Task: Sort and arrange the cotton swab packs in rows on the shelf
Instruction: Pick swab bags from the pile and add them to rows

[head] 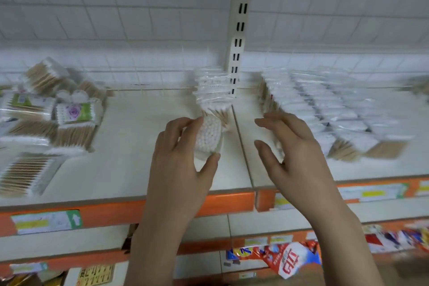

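Motion blur throughout; no label text legible. Landmark: slotted upright post (240,28) at the shelf back. Just in front of its foot stands a short row of clear cotton swab packs (212,90); at the near end of that row the left hand (178,158) grips one pack (209,137), thumb under it and fingers curled over its top, white swab tips facing the camera. Right of the post, the right hand (294,153) hovers with fingers spread and relaxed, holding nothing, beside a long slanting row of packs (325,109) that partly hides behind it. Far left of the post lies a loose heap of packs (46,109), some with green labels and a purple round mark, writing unreadable. Shelf (130,146) front edge is orange with blurred price tags (46,220). Below the post, a red-and-white bag (292,260) carries unreadable red characters.
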`<state>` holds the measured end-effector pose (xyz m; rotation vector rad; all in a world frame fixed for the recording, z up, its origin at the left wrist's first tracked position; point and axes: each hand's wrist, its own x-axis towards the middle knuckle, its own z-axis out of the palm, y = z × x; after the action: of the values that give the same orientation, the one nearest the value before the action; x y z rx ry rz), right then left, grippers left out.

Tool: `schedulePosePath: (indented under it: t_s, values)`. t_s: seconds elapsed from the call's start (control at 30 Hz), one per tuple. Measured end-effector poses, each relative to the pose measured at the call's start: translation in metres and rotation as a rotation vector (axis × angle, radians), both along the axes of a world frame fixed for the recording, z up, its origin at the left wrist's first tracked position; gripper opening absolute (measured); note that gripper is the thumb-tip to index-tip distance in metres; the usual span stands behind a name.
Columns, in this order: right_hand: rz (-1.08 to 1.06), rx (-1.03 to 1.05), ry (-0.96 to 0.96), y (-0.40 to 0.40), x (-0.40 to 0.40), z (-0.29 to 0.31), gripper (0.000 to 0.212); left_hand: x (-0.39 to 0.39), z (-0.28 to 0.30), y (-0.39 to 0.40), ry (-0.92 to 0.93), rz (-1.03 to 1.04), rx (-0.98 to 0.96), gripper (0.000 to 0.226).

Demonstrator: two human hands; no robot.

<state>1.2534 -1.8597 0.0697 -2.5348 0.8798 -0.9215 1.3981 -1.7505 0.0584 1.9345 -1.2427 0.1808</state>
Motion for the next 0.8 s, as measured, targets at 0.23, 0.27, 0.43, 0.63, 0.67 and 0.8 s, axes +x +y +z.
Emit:
schedulePosePath:
  t_s: [0.23,0.27,0.43,0.63,0.67,0.8]
  values:
    - [-0.113,-0.055,-0.067,-0.019,-0.083,0.012,0.033,-0.066,0.024,-0.029,-0.058,-0.073,-0.027,0.055]
    - [-0.122,-0.061,-0.081,-0.025,-0.094,0.012,0.033,-0.076,0.025,-0.034,-0.060,-0.076,-0.036,0.056]
    - [-0.120,-0.091,-0.108,-0.069,-0.171,0.011,0.031,-0.147,0.025,-0.073,-0.015,-0.042,-0.096,0.056]
    - [-0.169,-0.089,-0.065,-0.127,-0.274,0.008,0.029,-0.254,0.029,-0.131,0.024,-0.074,-0.088,0.052]
    - [-0.177,-0.080,-0.053,-0.134,-0.287,0.006,0.029,-0.269,0.031,-0.139,0.020,-0.078,-0.092,0.052]
    - [-0.189,-0.027,-0.026,-0.159,-0.320,-0.001,0.029,-0.308,0.032,-0.164,-0.032,-0.125,-0.025,0.054]
